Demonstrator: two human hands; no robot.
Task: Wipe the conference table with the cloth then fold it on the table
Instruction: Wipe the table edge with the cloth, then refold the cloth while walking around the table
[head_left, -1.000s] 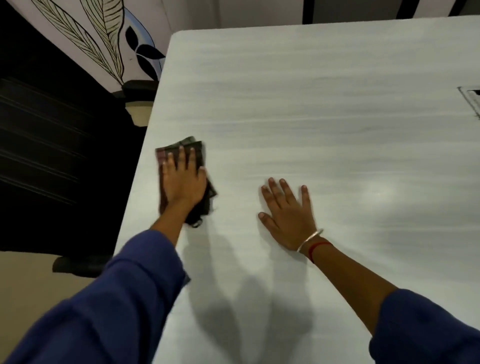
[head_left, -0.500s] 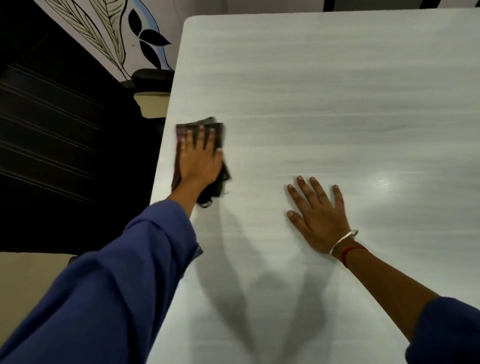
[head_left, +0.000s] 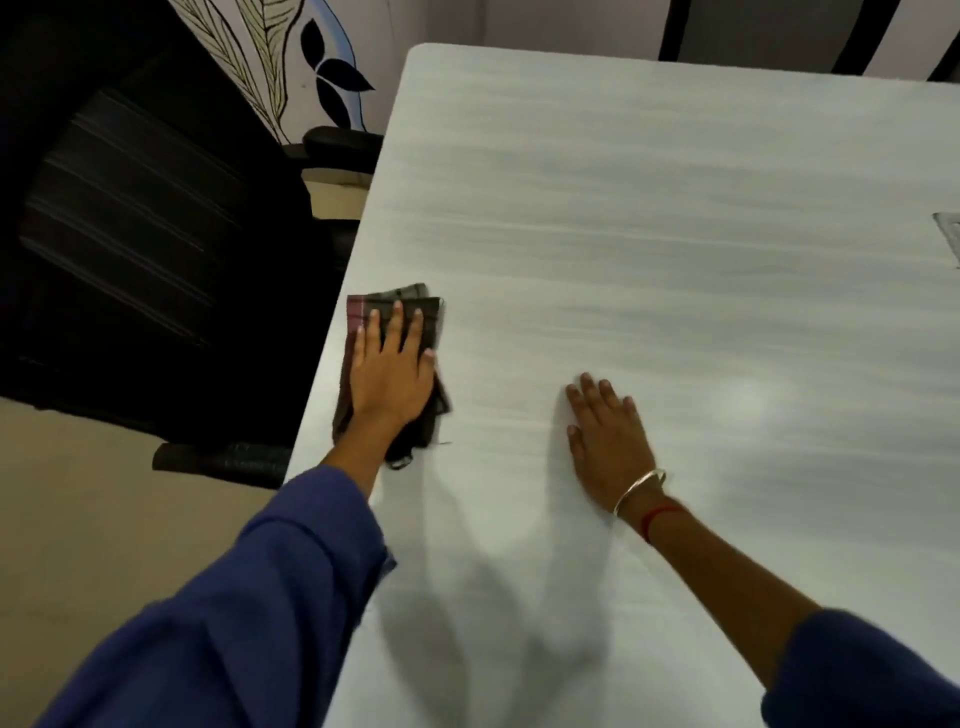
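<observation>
A dark folded cloth (head_left: 428, 317) with a maroon edge lies flat on the pale grey conference table (head_left: 649, 234), close to its left edge. My left hand (head_left: 389, 374) presses down on the cloth with straight fingers spread over it, hiding the cloth's middle. My right hand (head_left: 605, 441) rests flat on the bare tabletop to the right of the cloth, palm down, holding nothing. A metal bangle and a red thread sit on that wrist.
A black office chair (head_left: 140, 234) stands just left of the table edge, its armrest (head_left: 223, 460) near my left forearm. A cable hatch (head_left: 948, 236) shows at the table's right edge. A wall with a painted leaf pattern (head_left: 270, 57) lies beyond.
My left hand has slid the cloth along the table's left edge. My right hand stays flat beside it, fingers now closer together. The view has shifted and shows the table's far edge.
</observation>
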